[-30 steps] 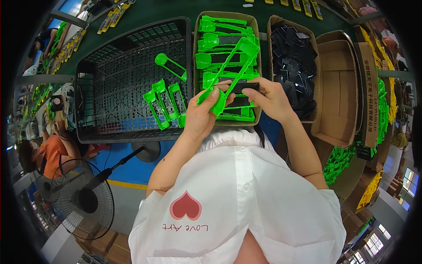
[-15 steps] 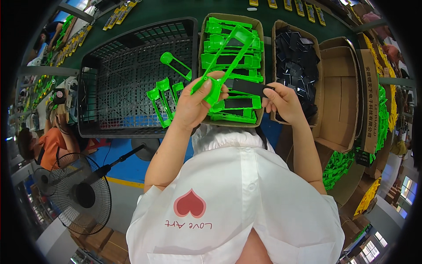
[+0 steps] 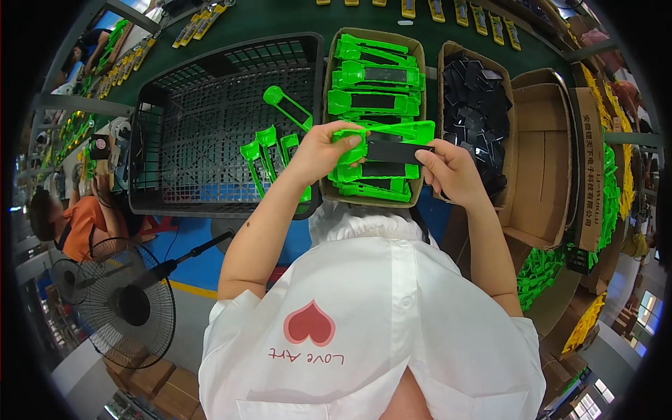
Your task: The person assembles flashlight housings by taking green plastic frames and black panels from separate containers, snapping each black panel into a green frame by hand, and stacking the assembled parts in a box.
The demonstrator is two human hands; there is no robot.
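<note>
My left hand (image 3: 323, 154) is closed around one end of a green plastic frame (image 3: 418, 131), which points to the right above a cardboard box. My right hand (image 3: 453, 173) pinches the right end of a flat black strip (image 3: 392, 151) between thumb and fingers. The strip lies along the green frame, its left end close to my left fingers; whether it is seated in the frame, I cannot tell. Beneath my hands, the cardboard box (image 3: 381, 203) holds stacked green frames (image 3: 374, 103), several with black strips in them.
To the left stands a black plastic crate (image 3: 318, 77) with a few green frames inside. A box of black pieces (image 3: 476, 105) and an open cardboard box (image 3: 542, 157) are on the right. A fan (image 3: 133, 304) stands lower left, near a person in orange (image 3: 87, 231).
The green frame has swung down from a steep upward tilt to nearly level, pointing right. The black strip in my right hand now lies along it.
</note>
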